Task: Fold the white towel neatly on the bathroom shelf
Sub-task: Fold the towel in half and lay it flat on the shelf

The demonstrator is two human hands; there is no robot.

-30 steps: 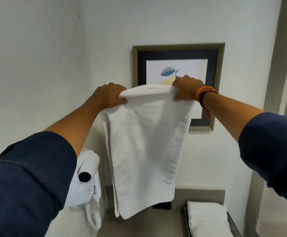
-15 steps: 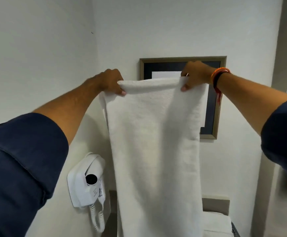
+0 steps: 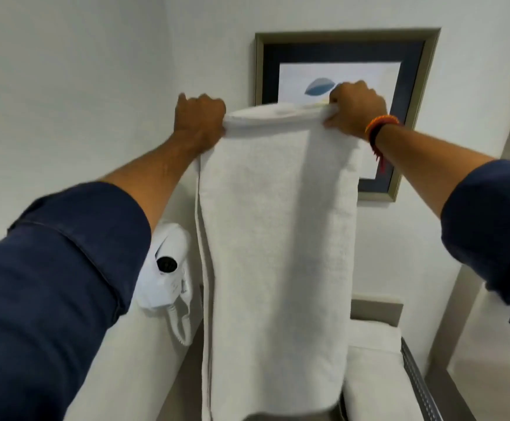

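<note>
Head view. At the lower right of the frame a wire basket (image 3: pixel 416 379) holds a folded white towel (image 3: pixel 370 372); only its ribbed right rim shows, the rest being covered by its contents and by the hanging cloth.

The white towel (image 3: pixel 278 238) hangs lengthwise down the centre of the frame, doubled over, with layered edges visible along its left side. Its top edge is stretched level between the two hands. The left hand (image 3: pixel 200 123), at upper centre-left, is closed in a fist around the top left corner. The right hand (image 3: pixel 355 109), at upper centre-right, is closed around the top right corner, fingers curled over the hem. A band of orange and dark cords (image 3: pixel 378 127) sits on the right wrist. Both forearms are bare below rolled dark blue sleeves (image 3: pixel 65 268).

A framed picture (image 3: pixel 414 71) hangs on the wall at upper right; the towel and right hand cover its lower left part. A white wall-mounted hair dryer (image 3: pixel 168 275) with coiled cord sits at centre-left, just beside the towel's left edge. The towel's lower end hides the basket's left side.
</note>
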